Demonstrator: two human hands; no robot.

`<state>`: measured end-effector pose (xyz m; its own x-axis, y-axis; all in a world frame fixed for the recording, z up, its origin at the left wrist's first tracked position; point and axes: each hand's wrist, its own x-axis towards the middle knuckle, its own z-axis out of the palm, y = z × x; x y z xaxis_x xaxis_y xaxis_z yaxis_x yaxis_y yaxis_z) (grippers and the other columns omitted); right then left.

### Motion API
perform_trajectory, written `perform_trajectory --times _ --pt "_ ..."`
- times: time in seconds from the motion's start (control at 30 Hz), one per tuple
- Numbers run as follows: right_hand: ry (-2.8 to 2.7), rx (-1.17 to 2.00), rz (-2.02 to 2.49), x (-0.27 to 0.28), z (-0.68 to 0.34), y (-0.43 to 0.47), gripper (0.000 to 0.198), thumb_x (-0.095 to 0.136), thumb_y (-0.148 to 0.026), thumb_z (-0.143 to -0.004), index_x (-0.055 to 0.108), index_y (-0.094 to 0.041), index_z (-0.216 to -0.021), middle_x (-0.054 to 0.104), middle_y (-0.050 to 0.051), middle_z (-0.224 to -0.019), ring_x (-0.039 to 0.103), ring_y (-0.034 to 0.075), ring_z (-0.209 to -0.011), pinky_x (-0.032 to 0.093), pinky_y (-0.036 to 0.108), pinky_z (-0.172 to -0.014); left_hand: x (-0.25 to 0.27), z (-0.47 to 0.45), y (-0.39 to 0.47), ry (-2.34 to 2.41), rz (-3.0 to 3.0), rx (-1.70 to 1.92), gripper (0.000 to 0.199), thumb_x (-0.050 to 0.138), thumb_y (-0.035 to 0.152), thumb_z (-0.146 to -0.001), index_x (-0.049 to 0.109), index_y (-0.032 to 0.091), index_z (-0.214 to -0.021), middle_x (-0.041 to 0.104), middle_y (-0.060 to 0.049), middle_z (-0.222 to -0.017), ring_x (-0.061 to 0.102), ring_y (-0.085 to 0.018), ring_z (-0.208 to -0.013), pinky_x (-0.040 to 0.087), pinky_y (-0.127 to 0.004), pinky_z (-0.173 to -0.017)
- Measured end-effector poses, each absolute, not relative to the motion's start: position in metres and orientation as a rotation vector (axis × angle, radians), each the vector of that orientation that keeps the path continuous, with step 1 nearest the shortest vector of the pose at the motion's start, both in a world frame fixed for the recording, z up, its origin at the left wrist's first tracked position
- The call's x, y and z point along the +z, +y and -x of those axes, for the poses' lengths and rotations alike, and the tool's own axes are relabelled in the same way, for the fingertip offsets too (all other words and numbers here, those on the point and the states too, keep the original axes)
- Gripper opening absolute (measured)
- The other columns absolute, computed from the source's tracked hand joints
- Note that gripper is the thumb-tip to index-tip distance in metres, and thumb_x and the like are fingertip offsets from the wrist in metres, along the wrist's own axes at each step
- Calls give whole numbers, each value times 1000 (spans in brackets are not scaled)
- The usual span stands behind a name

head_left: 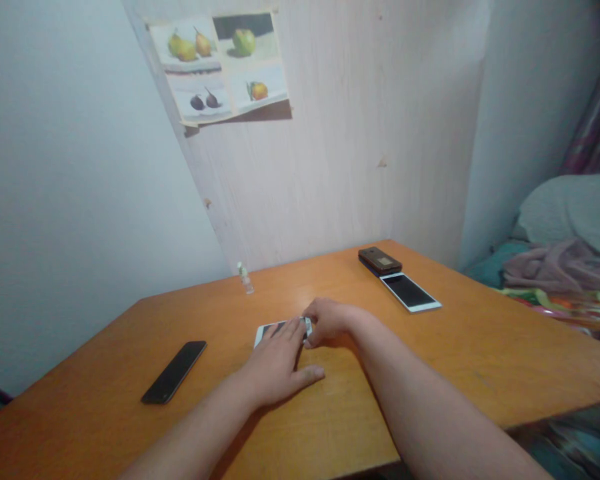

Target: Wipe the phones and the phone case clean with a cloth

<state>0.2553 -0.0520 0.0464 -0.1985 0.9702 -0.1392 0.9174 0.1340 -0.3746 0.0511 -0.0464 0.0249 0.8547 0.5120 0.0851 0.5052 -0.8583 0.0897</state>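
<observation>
A white smartphone [259,335] lies on the table in front of me, mostly covered by my hands. My left hand [279,363] rests flat across its dark screen, fingers stretched out and thumb spread to the right. At the phone's right end, my right hand [325,320] has its thumb and curled fingers around the edge. Over to the left lies a black smartphone [175,372], screen up. Farther right is a larger white phone or small tablet [411,293], its screen dark.
The wooden table [330,427] ends against a pale wall. A small clear bottle [245,279] stands near its back edge. Stacked dark phones or cases [380,261] sit at the back right. Fruit pictures [225,67] hang above; bedding [560,260] is piled on the right.
</observation>
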Motion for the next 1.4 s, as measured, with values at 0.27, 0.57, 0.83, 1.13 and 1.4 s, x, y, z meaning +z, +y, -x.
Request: perform_trajectory --times 0.27,0.57,0.83,1.13,1.4 --pt "-2274 579 1901 41 -257 -47 45 76 -48 -61 75 -25 -101 74 1 -92 66 19 -81 43 22 -62 27 -58 -56 804 -2935 167 88 39 76 -87 28 22 -155 30 -13 -160 26 -33 -148 21 -54 -119" --pt "-2271 550 1933 42 -256 -47 47 78 -54 -60 75 -22 -95 73 3 -92 65 19 -80 41 22 -60 16 -23 -40 1038 -2945 148 90 36 78 -86 32 17 -153 31 -17 -160 25 -33 -149 17 -55 -121" --pt "-2259 522 1963 44 -254 -49 47 79 -54 -60 75 -23 -94 73 3 -92 65 19 -80 42 23 -61 16 -43 -31 1122 -2904 179 96 35 81 -84 37 11 -149 35 -22 -157 29 -38 -146 23 -56 -118" --pt "-2282 480 1952 41 -253 -48 47 77 -54 -61 76 -22 -95 73 5 -95 64 20 -80 41 24 -60 18 -49 -40 1011 -2984 179 91 32 80 -86 35 17 -150 37 -16 -157 34 -33 -145 23 -51 -119" --pt "-2262 501 1915 35 -257 -44 50 77 -57 -60 75 -23 -97 72 5 -97 64 20 -81 40 24 -60 16 -32 -31 1277 -2920 127 100 31 83 -83 38 8 -148 35 -23 -156 30 -37 -146 22 -53 -119"
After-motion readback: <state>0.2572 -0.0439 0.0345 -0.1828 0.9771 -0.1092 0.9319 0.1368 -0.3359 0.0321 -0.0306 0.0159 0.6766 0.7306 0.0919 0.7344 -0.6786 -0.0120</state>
